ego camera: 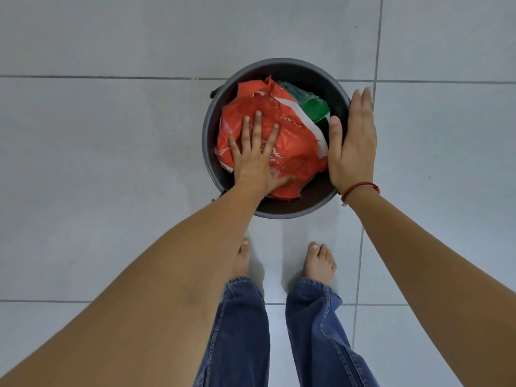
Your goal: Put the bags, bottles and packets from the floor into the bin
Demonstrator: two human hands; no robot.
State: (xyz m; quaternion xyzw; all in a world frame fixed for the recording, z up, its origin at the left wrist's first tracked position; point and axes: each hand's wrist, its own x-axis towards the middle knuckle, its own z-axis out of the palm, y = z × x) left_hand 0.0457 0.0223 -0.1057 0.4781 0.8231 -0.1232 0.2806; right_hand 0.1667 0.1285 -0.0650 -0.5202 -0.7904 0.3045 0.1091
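Observation:
A round dark grey bin (279, 212) stands on the floor in front of my feet. A crumpled orange plastic bag (293, 143) fills most of it, with a green packet (315, 108) showing behind at the far right. My left hand (255, 157) lies flat on the orange bag, fingers spread, pressing on it. My right hand (353, 143) is flat and open over the bin's right rim, fingers together, holding nothing. What lies under the orange bag is hidden.
Pale grey floor tiles (111, 163) with dark grout lines surround the bin. My bare feet (319, 263) and blue jeans (315, 331) are just below the bin. No other loose item shows on the floor.

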